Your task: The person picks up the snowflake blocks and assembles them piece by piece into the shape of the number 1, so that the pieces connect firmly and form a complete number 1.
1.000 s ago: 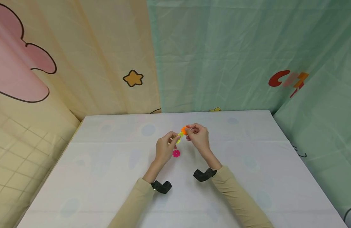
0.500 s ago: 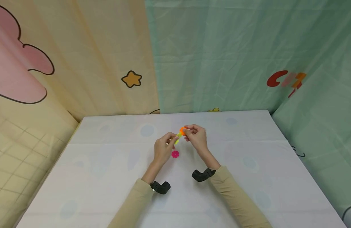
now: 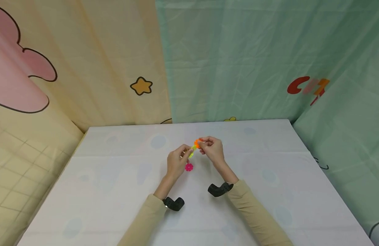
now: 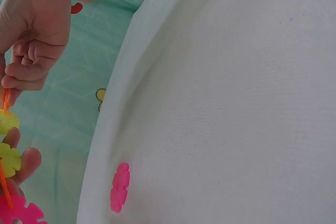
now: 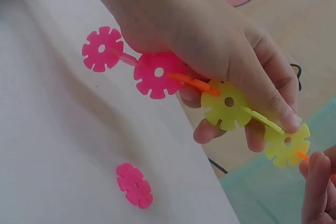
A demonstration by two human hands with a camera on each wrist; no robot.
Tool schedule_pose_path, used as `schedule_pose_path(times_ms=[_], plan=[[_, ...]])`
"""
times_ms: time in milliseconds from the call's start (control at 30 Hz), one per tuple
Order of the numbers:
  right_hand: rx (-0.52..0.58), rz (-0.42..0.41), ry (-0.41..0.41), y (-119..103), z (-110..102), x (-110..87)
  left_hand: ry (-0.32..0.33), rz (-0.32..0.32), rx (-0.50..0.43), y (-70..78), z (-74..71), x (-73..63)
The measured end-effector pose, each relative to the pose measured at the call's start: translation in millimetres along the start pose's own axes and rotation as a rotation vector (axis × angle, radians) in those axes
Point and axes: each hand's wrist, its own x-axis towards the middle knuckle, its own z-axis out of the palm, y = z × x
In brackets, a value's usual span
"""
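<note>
My left hand (image 3: pixel 176 162) pinches a chain of notched flower-shaped plastic discs. In the right wrist view, the left thumb presses near a yellow disc (image 5: pixel 281 148) at the chain's end; pink discs (image 5: pixel 102 49) trail under the wrist, with an orange disc (image 5: pixel 194 83) seen edge-on between the colours. My right hand (image 3: pixel 214 150) pinches another orange disc (image 3: pixel 197 143), which meets that end yellow disc; its joint is partly hidden by fingertips. Both hands are held close together above the table. A loose pink disc (image 5: pixel 134 185) lies on the cloth below, apart from the chain.
The table (image 3: pixel 115 191) has a white cloth with faint spots. Behind it hangs a beige and green printed curtain (image 3: pixel 244 61). Black camera mounts (image 3: pixel 174 203) sit on both wrists, beside light sleeves.
Both hands keep their hold on the chain and the orange disc, with only slight movement. The head view has shifted a little; the loose pink disc stays on the cloth.
</note>
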Motion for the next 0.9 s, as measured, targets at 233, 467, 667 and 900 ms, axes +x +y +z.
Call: schedule_pose_path(times_ms=[233, 467, 667, 900], plan=[[0.013, 0.033, 0.001, -3.1, -0.6, -4.9, -0.009, -0.014, -0.042, -0.4, 1.6, 0.8], [-0.027, 0.017, -0.033, 2.2, -2.9, -1.7, -0.054, -0.043, -0.013, -1.4, -2.7, 2.8], [-0.069, 0.005, -0.064, 1.9, -6.8, 0.4, -0.073, -0.065, 0.045, 1.6, -5.2, 3.4], [-0.104, -0.021, -0.095, -1.6, -9.4, 1.3, -0.035, -0.018, 0.144, 3.1, -5.8, 5.9]])
